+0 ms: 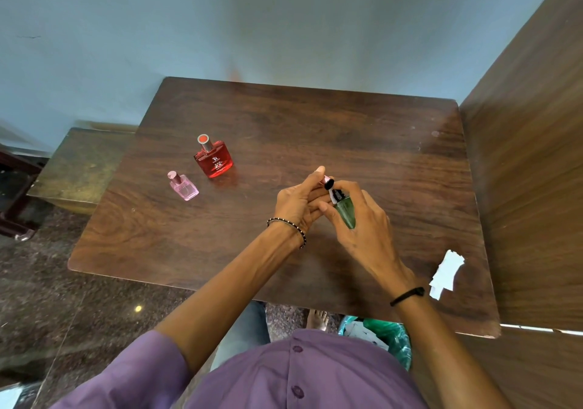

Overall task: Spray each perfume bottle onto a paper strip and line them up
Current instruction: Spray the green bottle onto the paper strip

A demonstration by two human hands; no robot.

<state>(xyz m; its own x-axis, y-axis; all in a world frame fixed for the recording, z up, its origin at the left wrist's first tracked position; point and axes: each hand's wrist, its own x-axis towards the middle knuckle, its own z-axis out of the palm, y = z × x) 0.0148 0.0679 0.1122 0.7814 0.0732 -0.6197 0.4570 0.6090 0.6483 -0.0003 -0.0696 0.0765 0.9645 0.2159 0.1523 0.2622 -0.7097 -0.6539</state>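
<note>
My right hand [356, 219] is wrapped around a small green perfume bottle [346, 214], held tilted above the middle of the brown table [315, 124]. My left hand [301, 201] pinches the bottle's black cap [329, 183] at its top end. A short white part shows between cap and black collar. A red perfume bottle [214, 159] with a silver cap stands upright at the left. A smaller pink bottle [184, 186] stands just in front of it. White paper strips [446, 274] lie in a loose pile near the table's right front edge.
A wooden panel [530, 156] rises along the table's right side and a blue wall stands behind. A lower side table [82, 165] adjoins at the left. Under the front edge are a green-lined bin [391, 339] and a bare foot.
</note>
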